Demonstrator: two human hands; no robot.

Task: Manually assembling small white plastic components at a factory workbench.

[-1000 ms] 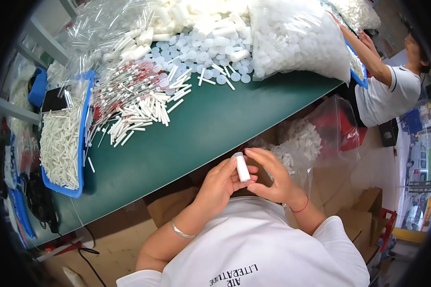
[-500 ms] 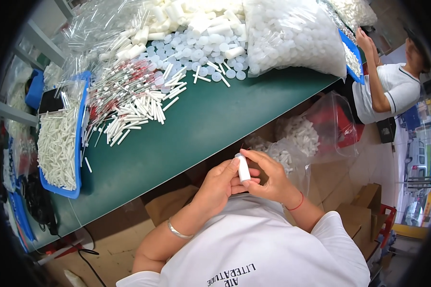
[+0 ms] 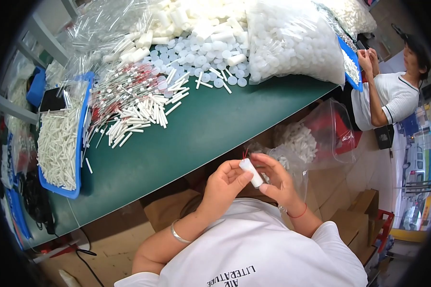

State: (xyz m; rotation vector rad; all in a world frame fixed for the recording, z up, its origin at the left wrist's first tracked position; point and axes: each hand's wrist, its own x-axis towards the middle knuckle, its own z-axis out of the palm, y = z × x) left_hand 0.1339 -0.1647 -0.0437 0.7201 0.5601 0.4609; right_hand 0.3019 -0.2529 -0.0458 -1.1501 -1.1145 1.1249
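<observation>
A small white cylinder [image 3: 252, 173] is between my two hands, just off the table's front edge, tilted with its upper end to the left. Thin red wires rise from behind that upper end. My left hand [image 3: 225, 181] pinches it from the left, thumb lying along its side. My right hand [image 3: 277, 181] curls round the other side, with the thumb at the lower end and the fingers near the top. The far side of the cylinder is hidden by the fingers.
On the green table [image 3: 177, 138] lie thin white tubes [image 3: 151, 112], red-wired parts [image 3: 122, 88], translucent discs [image 3: 196, 55] and thick white cylinders [image 3: 177, 19]. A full plastic bag [image 3: 297, 45] and a blue tray [image 3: 77, 177] stand there. A co-worker [image 3: 392, 98] sits right; cardboard boxes [image 3: 364, 210] are below.
The cylinder has tilted further, its upper end to the left, and red wires now show there. My right fingers have opened slightly around it. The co-worker's hands have lowered.
</observation>
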